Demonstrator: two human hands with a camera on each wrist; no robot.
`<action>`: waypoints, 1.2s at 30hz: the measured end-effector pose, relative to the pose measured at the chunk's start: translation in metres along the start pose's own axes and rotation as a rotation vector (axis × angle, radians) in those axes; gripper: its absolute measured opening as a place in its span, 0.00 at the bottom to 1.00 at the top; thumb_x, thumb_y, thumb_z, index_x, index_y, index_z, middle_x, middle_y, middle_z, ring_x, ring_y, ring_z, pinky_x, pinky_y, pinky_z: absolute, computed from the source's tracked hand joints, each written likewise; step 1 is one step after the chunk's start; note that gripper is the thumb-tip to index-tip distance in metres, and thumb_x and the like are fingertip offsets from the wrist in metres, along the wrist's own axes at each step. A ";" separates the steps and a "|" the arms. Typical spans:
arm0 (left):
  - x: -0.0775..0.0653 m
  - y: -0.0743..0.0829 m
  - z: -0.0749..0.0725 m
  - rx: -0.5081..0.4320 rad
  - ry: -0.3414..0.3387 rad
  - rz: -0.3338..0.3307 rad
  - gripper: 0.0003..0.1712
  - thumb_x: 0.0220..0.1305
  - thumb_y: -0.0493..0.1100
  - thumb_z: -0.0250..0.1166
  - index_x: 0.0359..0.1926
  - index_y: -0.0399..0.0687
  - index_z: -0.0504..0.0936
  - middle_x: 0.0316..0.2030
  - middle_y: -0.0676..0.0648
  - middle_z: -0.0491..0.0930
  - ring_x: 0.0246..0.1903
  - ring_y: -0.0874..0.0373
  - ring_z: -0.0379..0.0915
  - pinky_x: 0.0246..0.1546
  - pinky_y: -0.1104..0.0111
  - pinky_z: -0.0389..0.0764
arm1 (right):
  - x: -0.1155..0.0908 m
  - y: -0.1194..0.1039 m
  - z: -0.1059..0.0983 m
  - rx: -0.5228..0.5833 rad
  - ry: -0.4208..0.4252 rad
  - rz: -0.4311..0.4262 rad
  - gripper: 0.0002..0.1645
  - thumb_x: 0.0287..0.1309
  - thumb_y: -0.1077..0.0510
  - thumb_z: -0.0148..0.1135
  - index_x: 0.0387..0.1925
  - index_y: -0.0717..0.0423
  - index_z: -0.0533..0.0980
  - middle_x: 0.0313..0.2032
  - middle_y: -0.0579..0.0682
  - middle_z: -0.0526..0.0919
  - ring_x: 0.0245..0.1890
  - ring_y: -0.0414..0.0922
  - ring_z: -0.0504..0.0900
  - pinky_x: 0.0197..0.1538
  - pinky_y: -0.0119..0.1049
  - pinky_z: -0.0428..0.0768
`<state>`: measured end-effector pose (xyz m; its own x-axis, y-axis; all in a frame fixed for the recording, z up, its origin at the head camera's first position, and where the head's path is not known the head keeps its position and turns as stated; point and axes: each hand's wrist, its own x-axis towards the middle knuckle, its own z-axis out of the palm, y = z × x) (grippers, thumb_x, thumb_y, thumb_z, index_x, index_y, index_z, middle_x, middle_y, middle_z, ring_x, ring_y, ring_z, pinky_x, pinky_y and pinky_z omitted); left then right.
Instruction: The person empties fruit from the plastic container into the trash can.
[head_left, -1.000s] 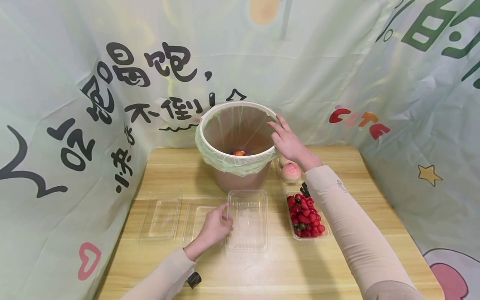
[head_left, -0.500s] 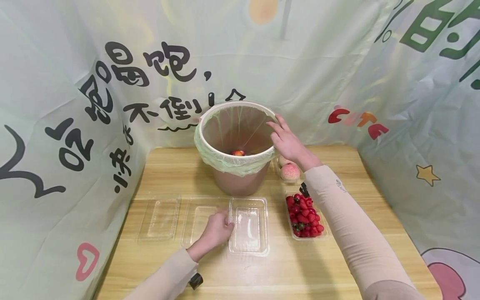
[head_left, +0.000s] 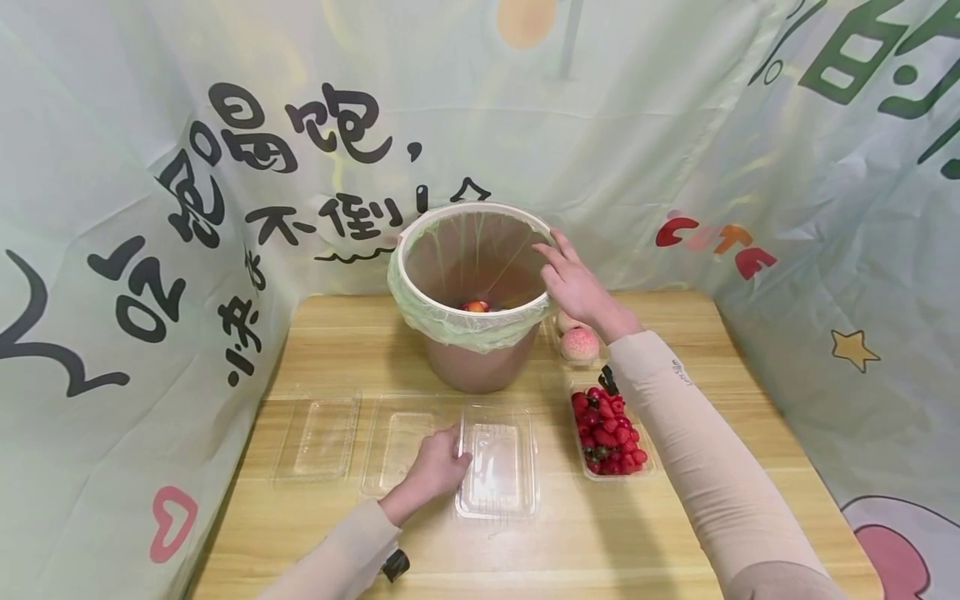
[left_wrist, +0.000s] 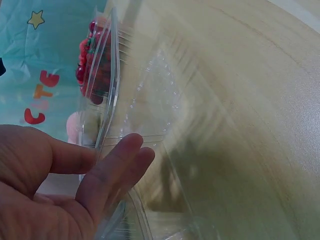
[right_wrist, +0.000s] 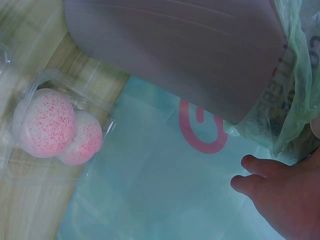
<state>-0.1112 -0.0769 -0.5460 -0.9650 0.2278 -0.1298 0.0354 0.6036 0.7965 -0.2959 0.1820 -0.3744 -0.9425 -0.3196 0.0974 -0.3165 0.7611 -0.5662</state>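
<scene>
My left hand (head_left: pixel 437 462) pinches the left edge of a clear plastic box (head_left: pixel 497 467) between thumb and fingers. In the left wrist view, the thumb and fingers (left_wrist: pixel 131 145) lie either side of the box's edge. My right hand (head_left: pixel 576 287) holds the right rim of a trash bin (head_left: pixel 480 367), with digits on both sides of the rim. A pale green bag (head_left: pixel 420 308) lines the bin and folds over its rim. A red-orange fruit (head_left: pixel 476 307) shows inside. In the right wrist view, two fingertips (right_wrist: pixel 244 184) stick out beside the bin.
Two more clear boxes, one at the far left (head_left: pixel 318 437) and one under my left hand (head_left: pixel 390 425), lie on the wooden table (head_left: pixel 337 342). A box of red berries (head_left: pixel 611 433) stands right; two pink peaches (right_wrist: pixel 47 122) sit in a box behind it. Printed cloth (head_left: pixel 600 125) surrounds the table.
My left hand has moved slightly toward me, and the clear box with it, coming down the view. The right hand has stayed on the bin's rim.
</scene>
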 end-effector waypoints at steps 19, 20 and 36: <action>-0.006 0.005 -0.008 0.031 -0.039 -0.065 0.37 0.73 0.39 0.64 0.69 0.14 0.64 0.11 0.58 0.65 0.10 0.67 0.56 0.19 0.73 0.69 | 0.001 -0.003 0.001 -0.002 -0.002 0.005 0.38 0.78 0.44 0.27 0.82 0.50 0.58 0.86 0.48 0.35 0.83 0.60 0.52 0.81 0.61 0.57; -0.007 0.005 -0.010 0.013 -0.036 -0.059 0.36 0.73 0.38 0.64 0.69 0.13 0.64 0.11 0.57 0.67 0.10 0.67 0.58 0.19 0.73 0.70 | 0.001 -0.003 0.001 0.000 -0.003 0.004 0.38 0.78 0.44 0.27 0.82 0.50 0.58 0.86 0.48 0.35 0.83 0.60 0.52 0.81 0.61 0.58; 0.027 0.023 -0.109 -0.051 0.280 -0.029 0.21 0.71 0.36 0.62 0.61 0.31 0.82 0.39 0.36 0.88 0.22 0.59 0.73 0.20 0.75 0.75 | 0.001 0.000 -0.001 0.065 0.034 0.016 0.45 0.78 0.43 0.39 0.86 0.54 0.39 0.86 0.56 0.36 0.85 0.58 0.41 0.85 0.57 0.45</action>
<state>-0.1643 -0.1402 -0.4672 -0.9999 -0.0128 0.0097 0.0008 0.5656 0.8247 -0.2967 0.1820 -0.3738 -0.9510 -0.2870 0.1151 -0.2945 0.7276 -0.6195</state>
